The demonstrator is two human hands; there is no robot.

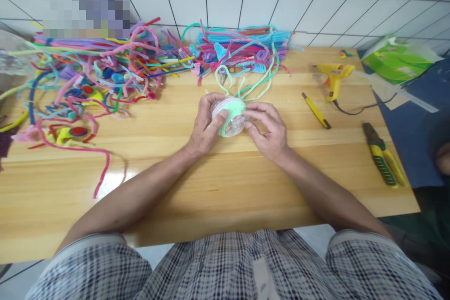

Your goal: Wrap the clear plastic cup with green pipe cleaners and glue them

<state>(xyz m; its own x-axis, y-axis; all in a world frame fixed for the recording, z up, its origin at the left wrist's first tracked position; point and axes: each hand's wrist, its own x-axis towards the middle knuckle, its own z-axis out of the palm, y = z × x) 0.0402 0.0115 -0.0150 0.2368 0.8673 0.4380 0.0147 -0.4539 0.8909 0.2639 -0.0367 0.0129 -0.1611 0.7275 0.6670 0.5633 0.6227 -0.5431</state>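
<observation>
Between my hands, above the middle of the wooden table point(218, 192), is a clear plastic bottle piece point(235, 126) wrapped in light green and pale lilac pipe cleaners point(230, 104). My left hand point(207, 124) is closed round its left side, the thumb pressed on the green wrapping. At its right side, the fingertips of my right hand point(269, 129) pinch near the edge of the wrapping; exactly what lies between them is hidden. Loose green pipe cleaners point(258, 86) stretch out behind the piece toward the back of the table.
Tangled colourful pipe cleaners point(105, 70) cover the back left, with blue and pink bundles point(239, 40) by the tiled wall. On the right lie a yellow glue gun point(333, 77), a utility knife point(316, 110) and pliers point(383, 159). A green plastic bag point(401, 61) sits beyond the right edge.
</observation>
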